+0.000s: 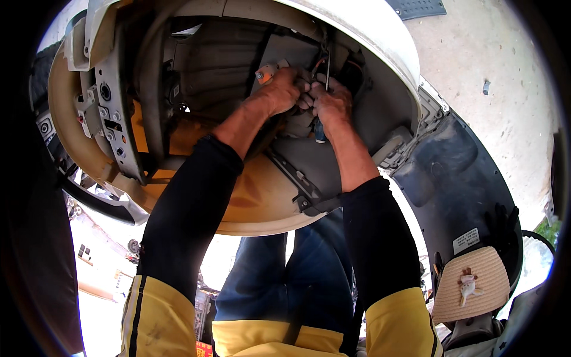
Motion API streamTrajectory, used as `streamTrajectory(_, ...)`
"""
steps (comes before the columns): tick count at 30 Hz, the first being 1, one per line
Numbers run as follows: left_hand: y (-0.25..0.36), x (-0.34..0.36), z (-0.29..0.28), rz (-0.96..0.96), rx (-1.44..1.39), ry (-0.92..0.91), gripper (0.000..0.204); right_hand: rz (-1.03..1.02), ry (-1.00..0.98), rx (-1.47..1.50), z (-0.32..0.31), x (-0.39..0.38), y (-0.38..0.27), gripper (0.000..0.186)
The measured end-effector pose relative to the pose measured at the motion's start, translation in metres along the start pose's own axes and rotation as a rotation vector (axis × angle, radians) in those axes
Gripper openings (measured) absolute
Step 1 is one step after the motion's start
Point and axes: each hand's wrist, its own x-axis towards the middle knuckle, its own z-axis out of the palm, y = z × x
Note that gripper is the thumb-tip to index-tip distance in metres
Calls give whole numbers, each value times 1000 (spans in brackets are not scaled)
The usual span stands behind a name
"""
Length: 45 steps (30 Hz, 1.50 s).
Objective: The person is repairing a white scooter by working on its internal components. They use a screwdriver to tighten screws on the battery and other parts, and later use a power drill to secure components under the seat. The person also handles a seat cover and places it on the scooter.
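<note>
My left hand [284, 89] reaches into the dark recess of a vehicle body part, fingers curled and pressed together; what they pinch is hidden. Right beside it is my right hand [332, 102], its bent fingers almost touching the left ones. A thin metal rod [328, 70] stands up from the right fingers, which are closed around its lower part. Below that hand shows a blue, handle-like end [320, 132]; whether it belongs to the rod I cannot tell. An orange piece with a bolt head [265, 74] sits next to my left knuckles.
A pale curved body panel [389, 41] arches around the recess. On the left runs a metal bracket [112, 122] with bolts and holes. A dark curved panel [458, 166] lies at right, near a woven straw item [471, 285] bearing a small toy figure.
</note>
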Motion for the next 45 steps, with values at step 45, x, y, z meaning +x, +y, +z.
streamTrajectory(45, 7, -18, 23, 321, 606, 471, 13, -493, 175, -231, 8, 37, 72, 23)
